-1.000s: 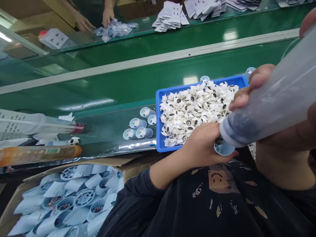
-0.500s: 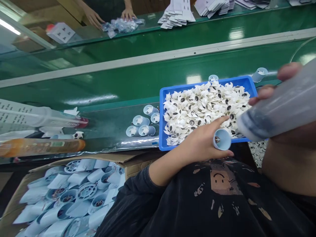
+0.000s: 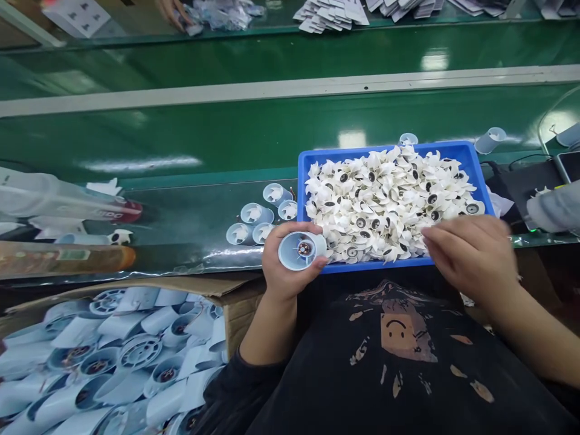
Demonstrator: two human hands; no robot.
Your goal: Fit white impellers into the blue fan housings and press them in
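My left hand (image 3: 283, 272) is wrapped round a light blue cylindrical motor housing (image 3: 296, 260), at the front left corner of the blue tray (image 3: 389, 266). The housing's mouth faces up, showing a small motor with copper windings and a thin shaft inside. Small white fan blades (image 3: 376, 205) with dark round hubs fill the tray. Over its front right part is my right hand (image 3: 475, 260), slightly blurred, with fingers drawn together. Whether anything sits between its fingertips I cannot make out.
Several housings with white blades inside (image 3: 256, 214) stand left of the tray. A cardboard box (image 3: 244, 308) of blue housings is at the lower left. Bottles (image 3: 67, 257) lie at the left; a cloudy bottle (image 3: 555, 208) lies right. Another person's hand (image 3: 174, 12) is across the bench.
The cloudy bottle has left my right hand and now lies at the right. My right hand has come to the tray. My left hand has moved left with the housing, its mouth turned up.
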